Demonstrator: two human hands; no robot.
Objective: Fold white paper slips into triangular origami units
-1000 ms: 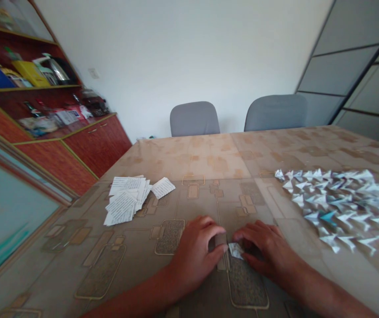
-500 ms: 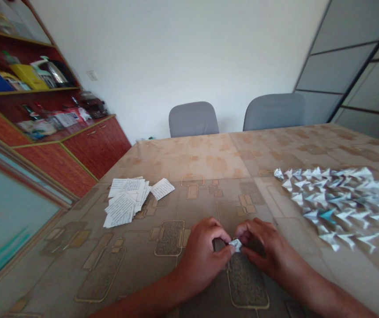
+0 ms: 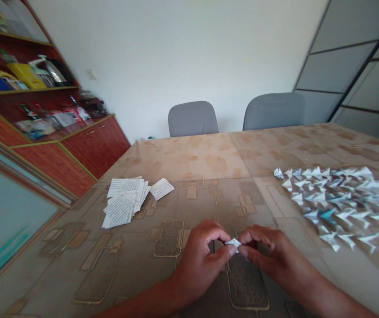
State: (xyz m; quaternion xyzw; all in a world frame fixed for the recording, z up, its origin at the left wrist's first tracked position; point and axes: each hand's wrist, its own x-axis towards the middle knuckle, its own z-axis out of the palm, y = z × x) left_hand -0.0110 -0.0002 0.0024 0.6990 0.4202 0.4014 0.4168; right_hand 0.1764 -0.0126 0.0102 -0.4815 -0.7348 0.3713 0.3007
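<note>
A small folded piece of paper [image 3: 233, 242], white with print on it, is pinched between my two hands above the near part of the table. My left hand [image 3: 205, 254] grips its left end between thumb and fingers. On the other end, my right hand [image 3: 267, 247] closes with thumb and fingertips. Fingers cover much of the paper, so its full shape is hidden. Off to the right stand several rows of small folded paper figures [image 3: 338, 194], mostly white, one with a teal side. To the left lies a loose pile of printed paper slips [image 3: 121, 207].
One printed slip [image 3: 162, 189] lies apart, right of the pile. A patterned cover lies over the table [image 3: 202, 163]. Two grey chairs [image 3: 193, 118] stand at the far edge, and a reddish cabinet [image 3: 90, 145] with loaded shelves is at left.
My right hand has shifted slightly and its fingers have closed nearer to the left hand on the folded paper. The paper looks flatter and slightly turned. The slips and figures stay put.
</note>
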